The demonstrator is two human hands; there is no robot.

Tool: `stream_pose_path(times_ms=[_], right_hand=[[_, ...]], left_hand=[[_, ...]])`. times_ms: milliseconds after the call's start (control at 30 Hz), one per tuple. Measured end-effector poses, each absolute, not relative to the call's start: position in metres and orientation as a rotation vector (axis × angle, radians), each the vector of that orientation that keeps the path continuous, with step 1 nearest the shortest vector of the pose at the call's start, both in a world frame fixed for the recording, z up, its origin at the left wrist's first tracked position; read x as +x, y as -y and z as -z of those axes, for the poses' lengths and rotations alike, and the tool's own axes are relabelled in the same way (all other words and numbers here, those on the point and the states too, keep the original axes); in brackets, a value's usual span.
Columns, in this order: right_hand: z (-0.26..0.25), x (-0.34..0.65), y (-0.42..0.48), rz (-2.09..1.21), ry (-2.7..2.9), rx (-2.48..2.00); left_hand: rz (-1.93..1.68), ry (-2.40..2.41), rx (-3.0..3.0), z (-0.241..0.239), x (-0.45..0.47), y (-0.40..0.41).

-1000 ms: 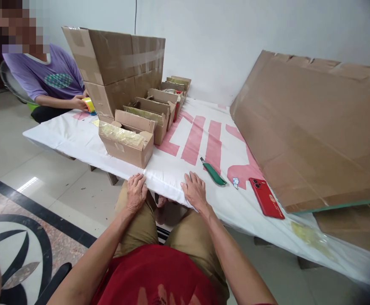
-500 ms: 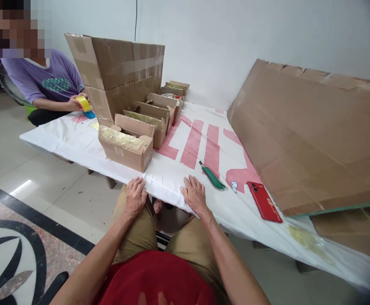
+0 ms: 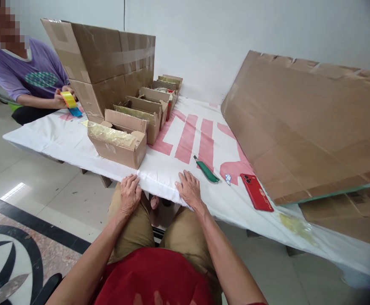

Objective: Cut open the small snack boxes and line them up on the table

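My left hand (image 3: 129, 195) rests on the near edge of the cloth-covered table (image 3: 159, 176), fingers laid over the rim and nothing in them. A short way to its right, my right hand (image 3: 189, 189) lies on the same edge with its fingers spread, also holding nothing. Beyond the right hand is a green utility knife (image 3: 207, 170) with its blade end pointing away from me. The closest open cardboard box (image 3: 118, 150) stands just past my left hand, yellowish tape on its flap. A red phone (image 3: 256, 192) lies face down farther right.
Several more open boxes (image 3: 154, 120) run back in a row beside a taped stack of closed cartons (image 3: 107, 53). A big cardboard sheet (image 3: 308, 127) leans on the right. At the left, a person in purple (image 3: 41, 67) holds a yellow-and-blue item (image 3: 68, 101).
The view has shifted slightly, so everything sits a little farther left and higher. Both my hands stay on the table edge. The other person's yellow-and-blue item is tilted a bit differently.
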State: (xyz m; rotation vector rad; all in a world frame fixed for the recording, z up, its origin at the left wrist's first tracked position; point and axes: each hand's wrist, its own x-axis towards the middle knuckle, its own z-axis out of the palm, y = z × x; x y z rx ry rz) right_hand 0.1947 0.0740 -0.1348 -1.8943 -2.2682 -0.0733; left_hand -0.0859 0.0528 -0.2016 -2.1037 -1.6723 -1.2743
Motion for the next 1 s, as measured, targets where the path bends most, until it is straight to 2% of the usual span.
stream_pose_path(times_ms=[1000], right_hand=[[0.1292, 0.194, -0.0722, -0.034, 2.237, -1.912]], left_hand=[[1.31, 1.63, -2.121, 0.1993, -0.0886, -0.054]])
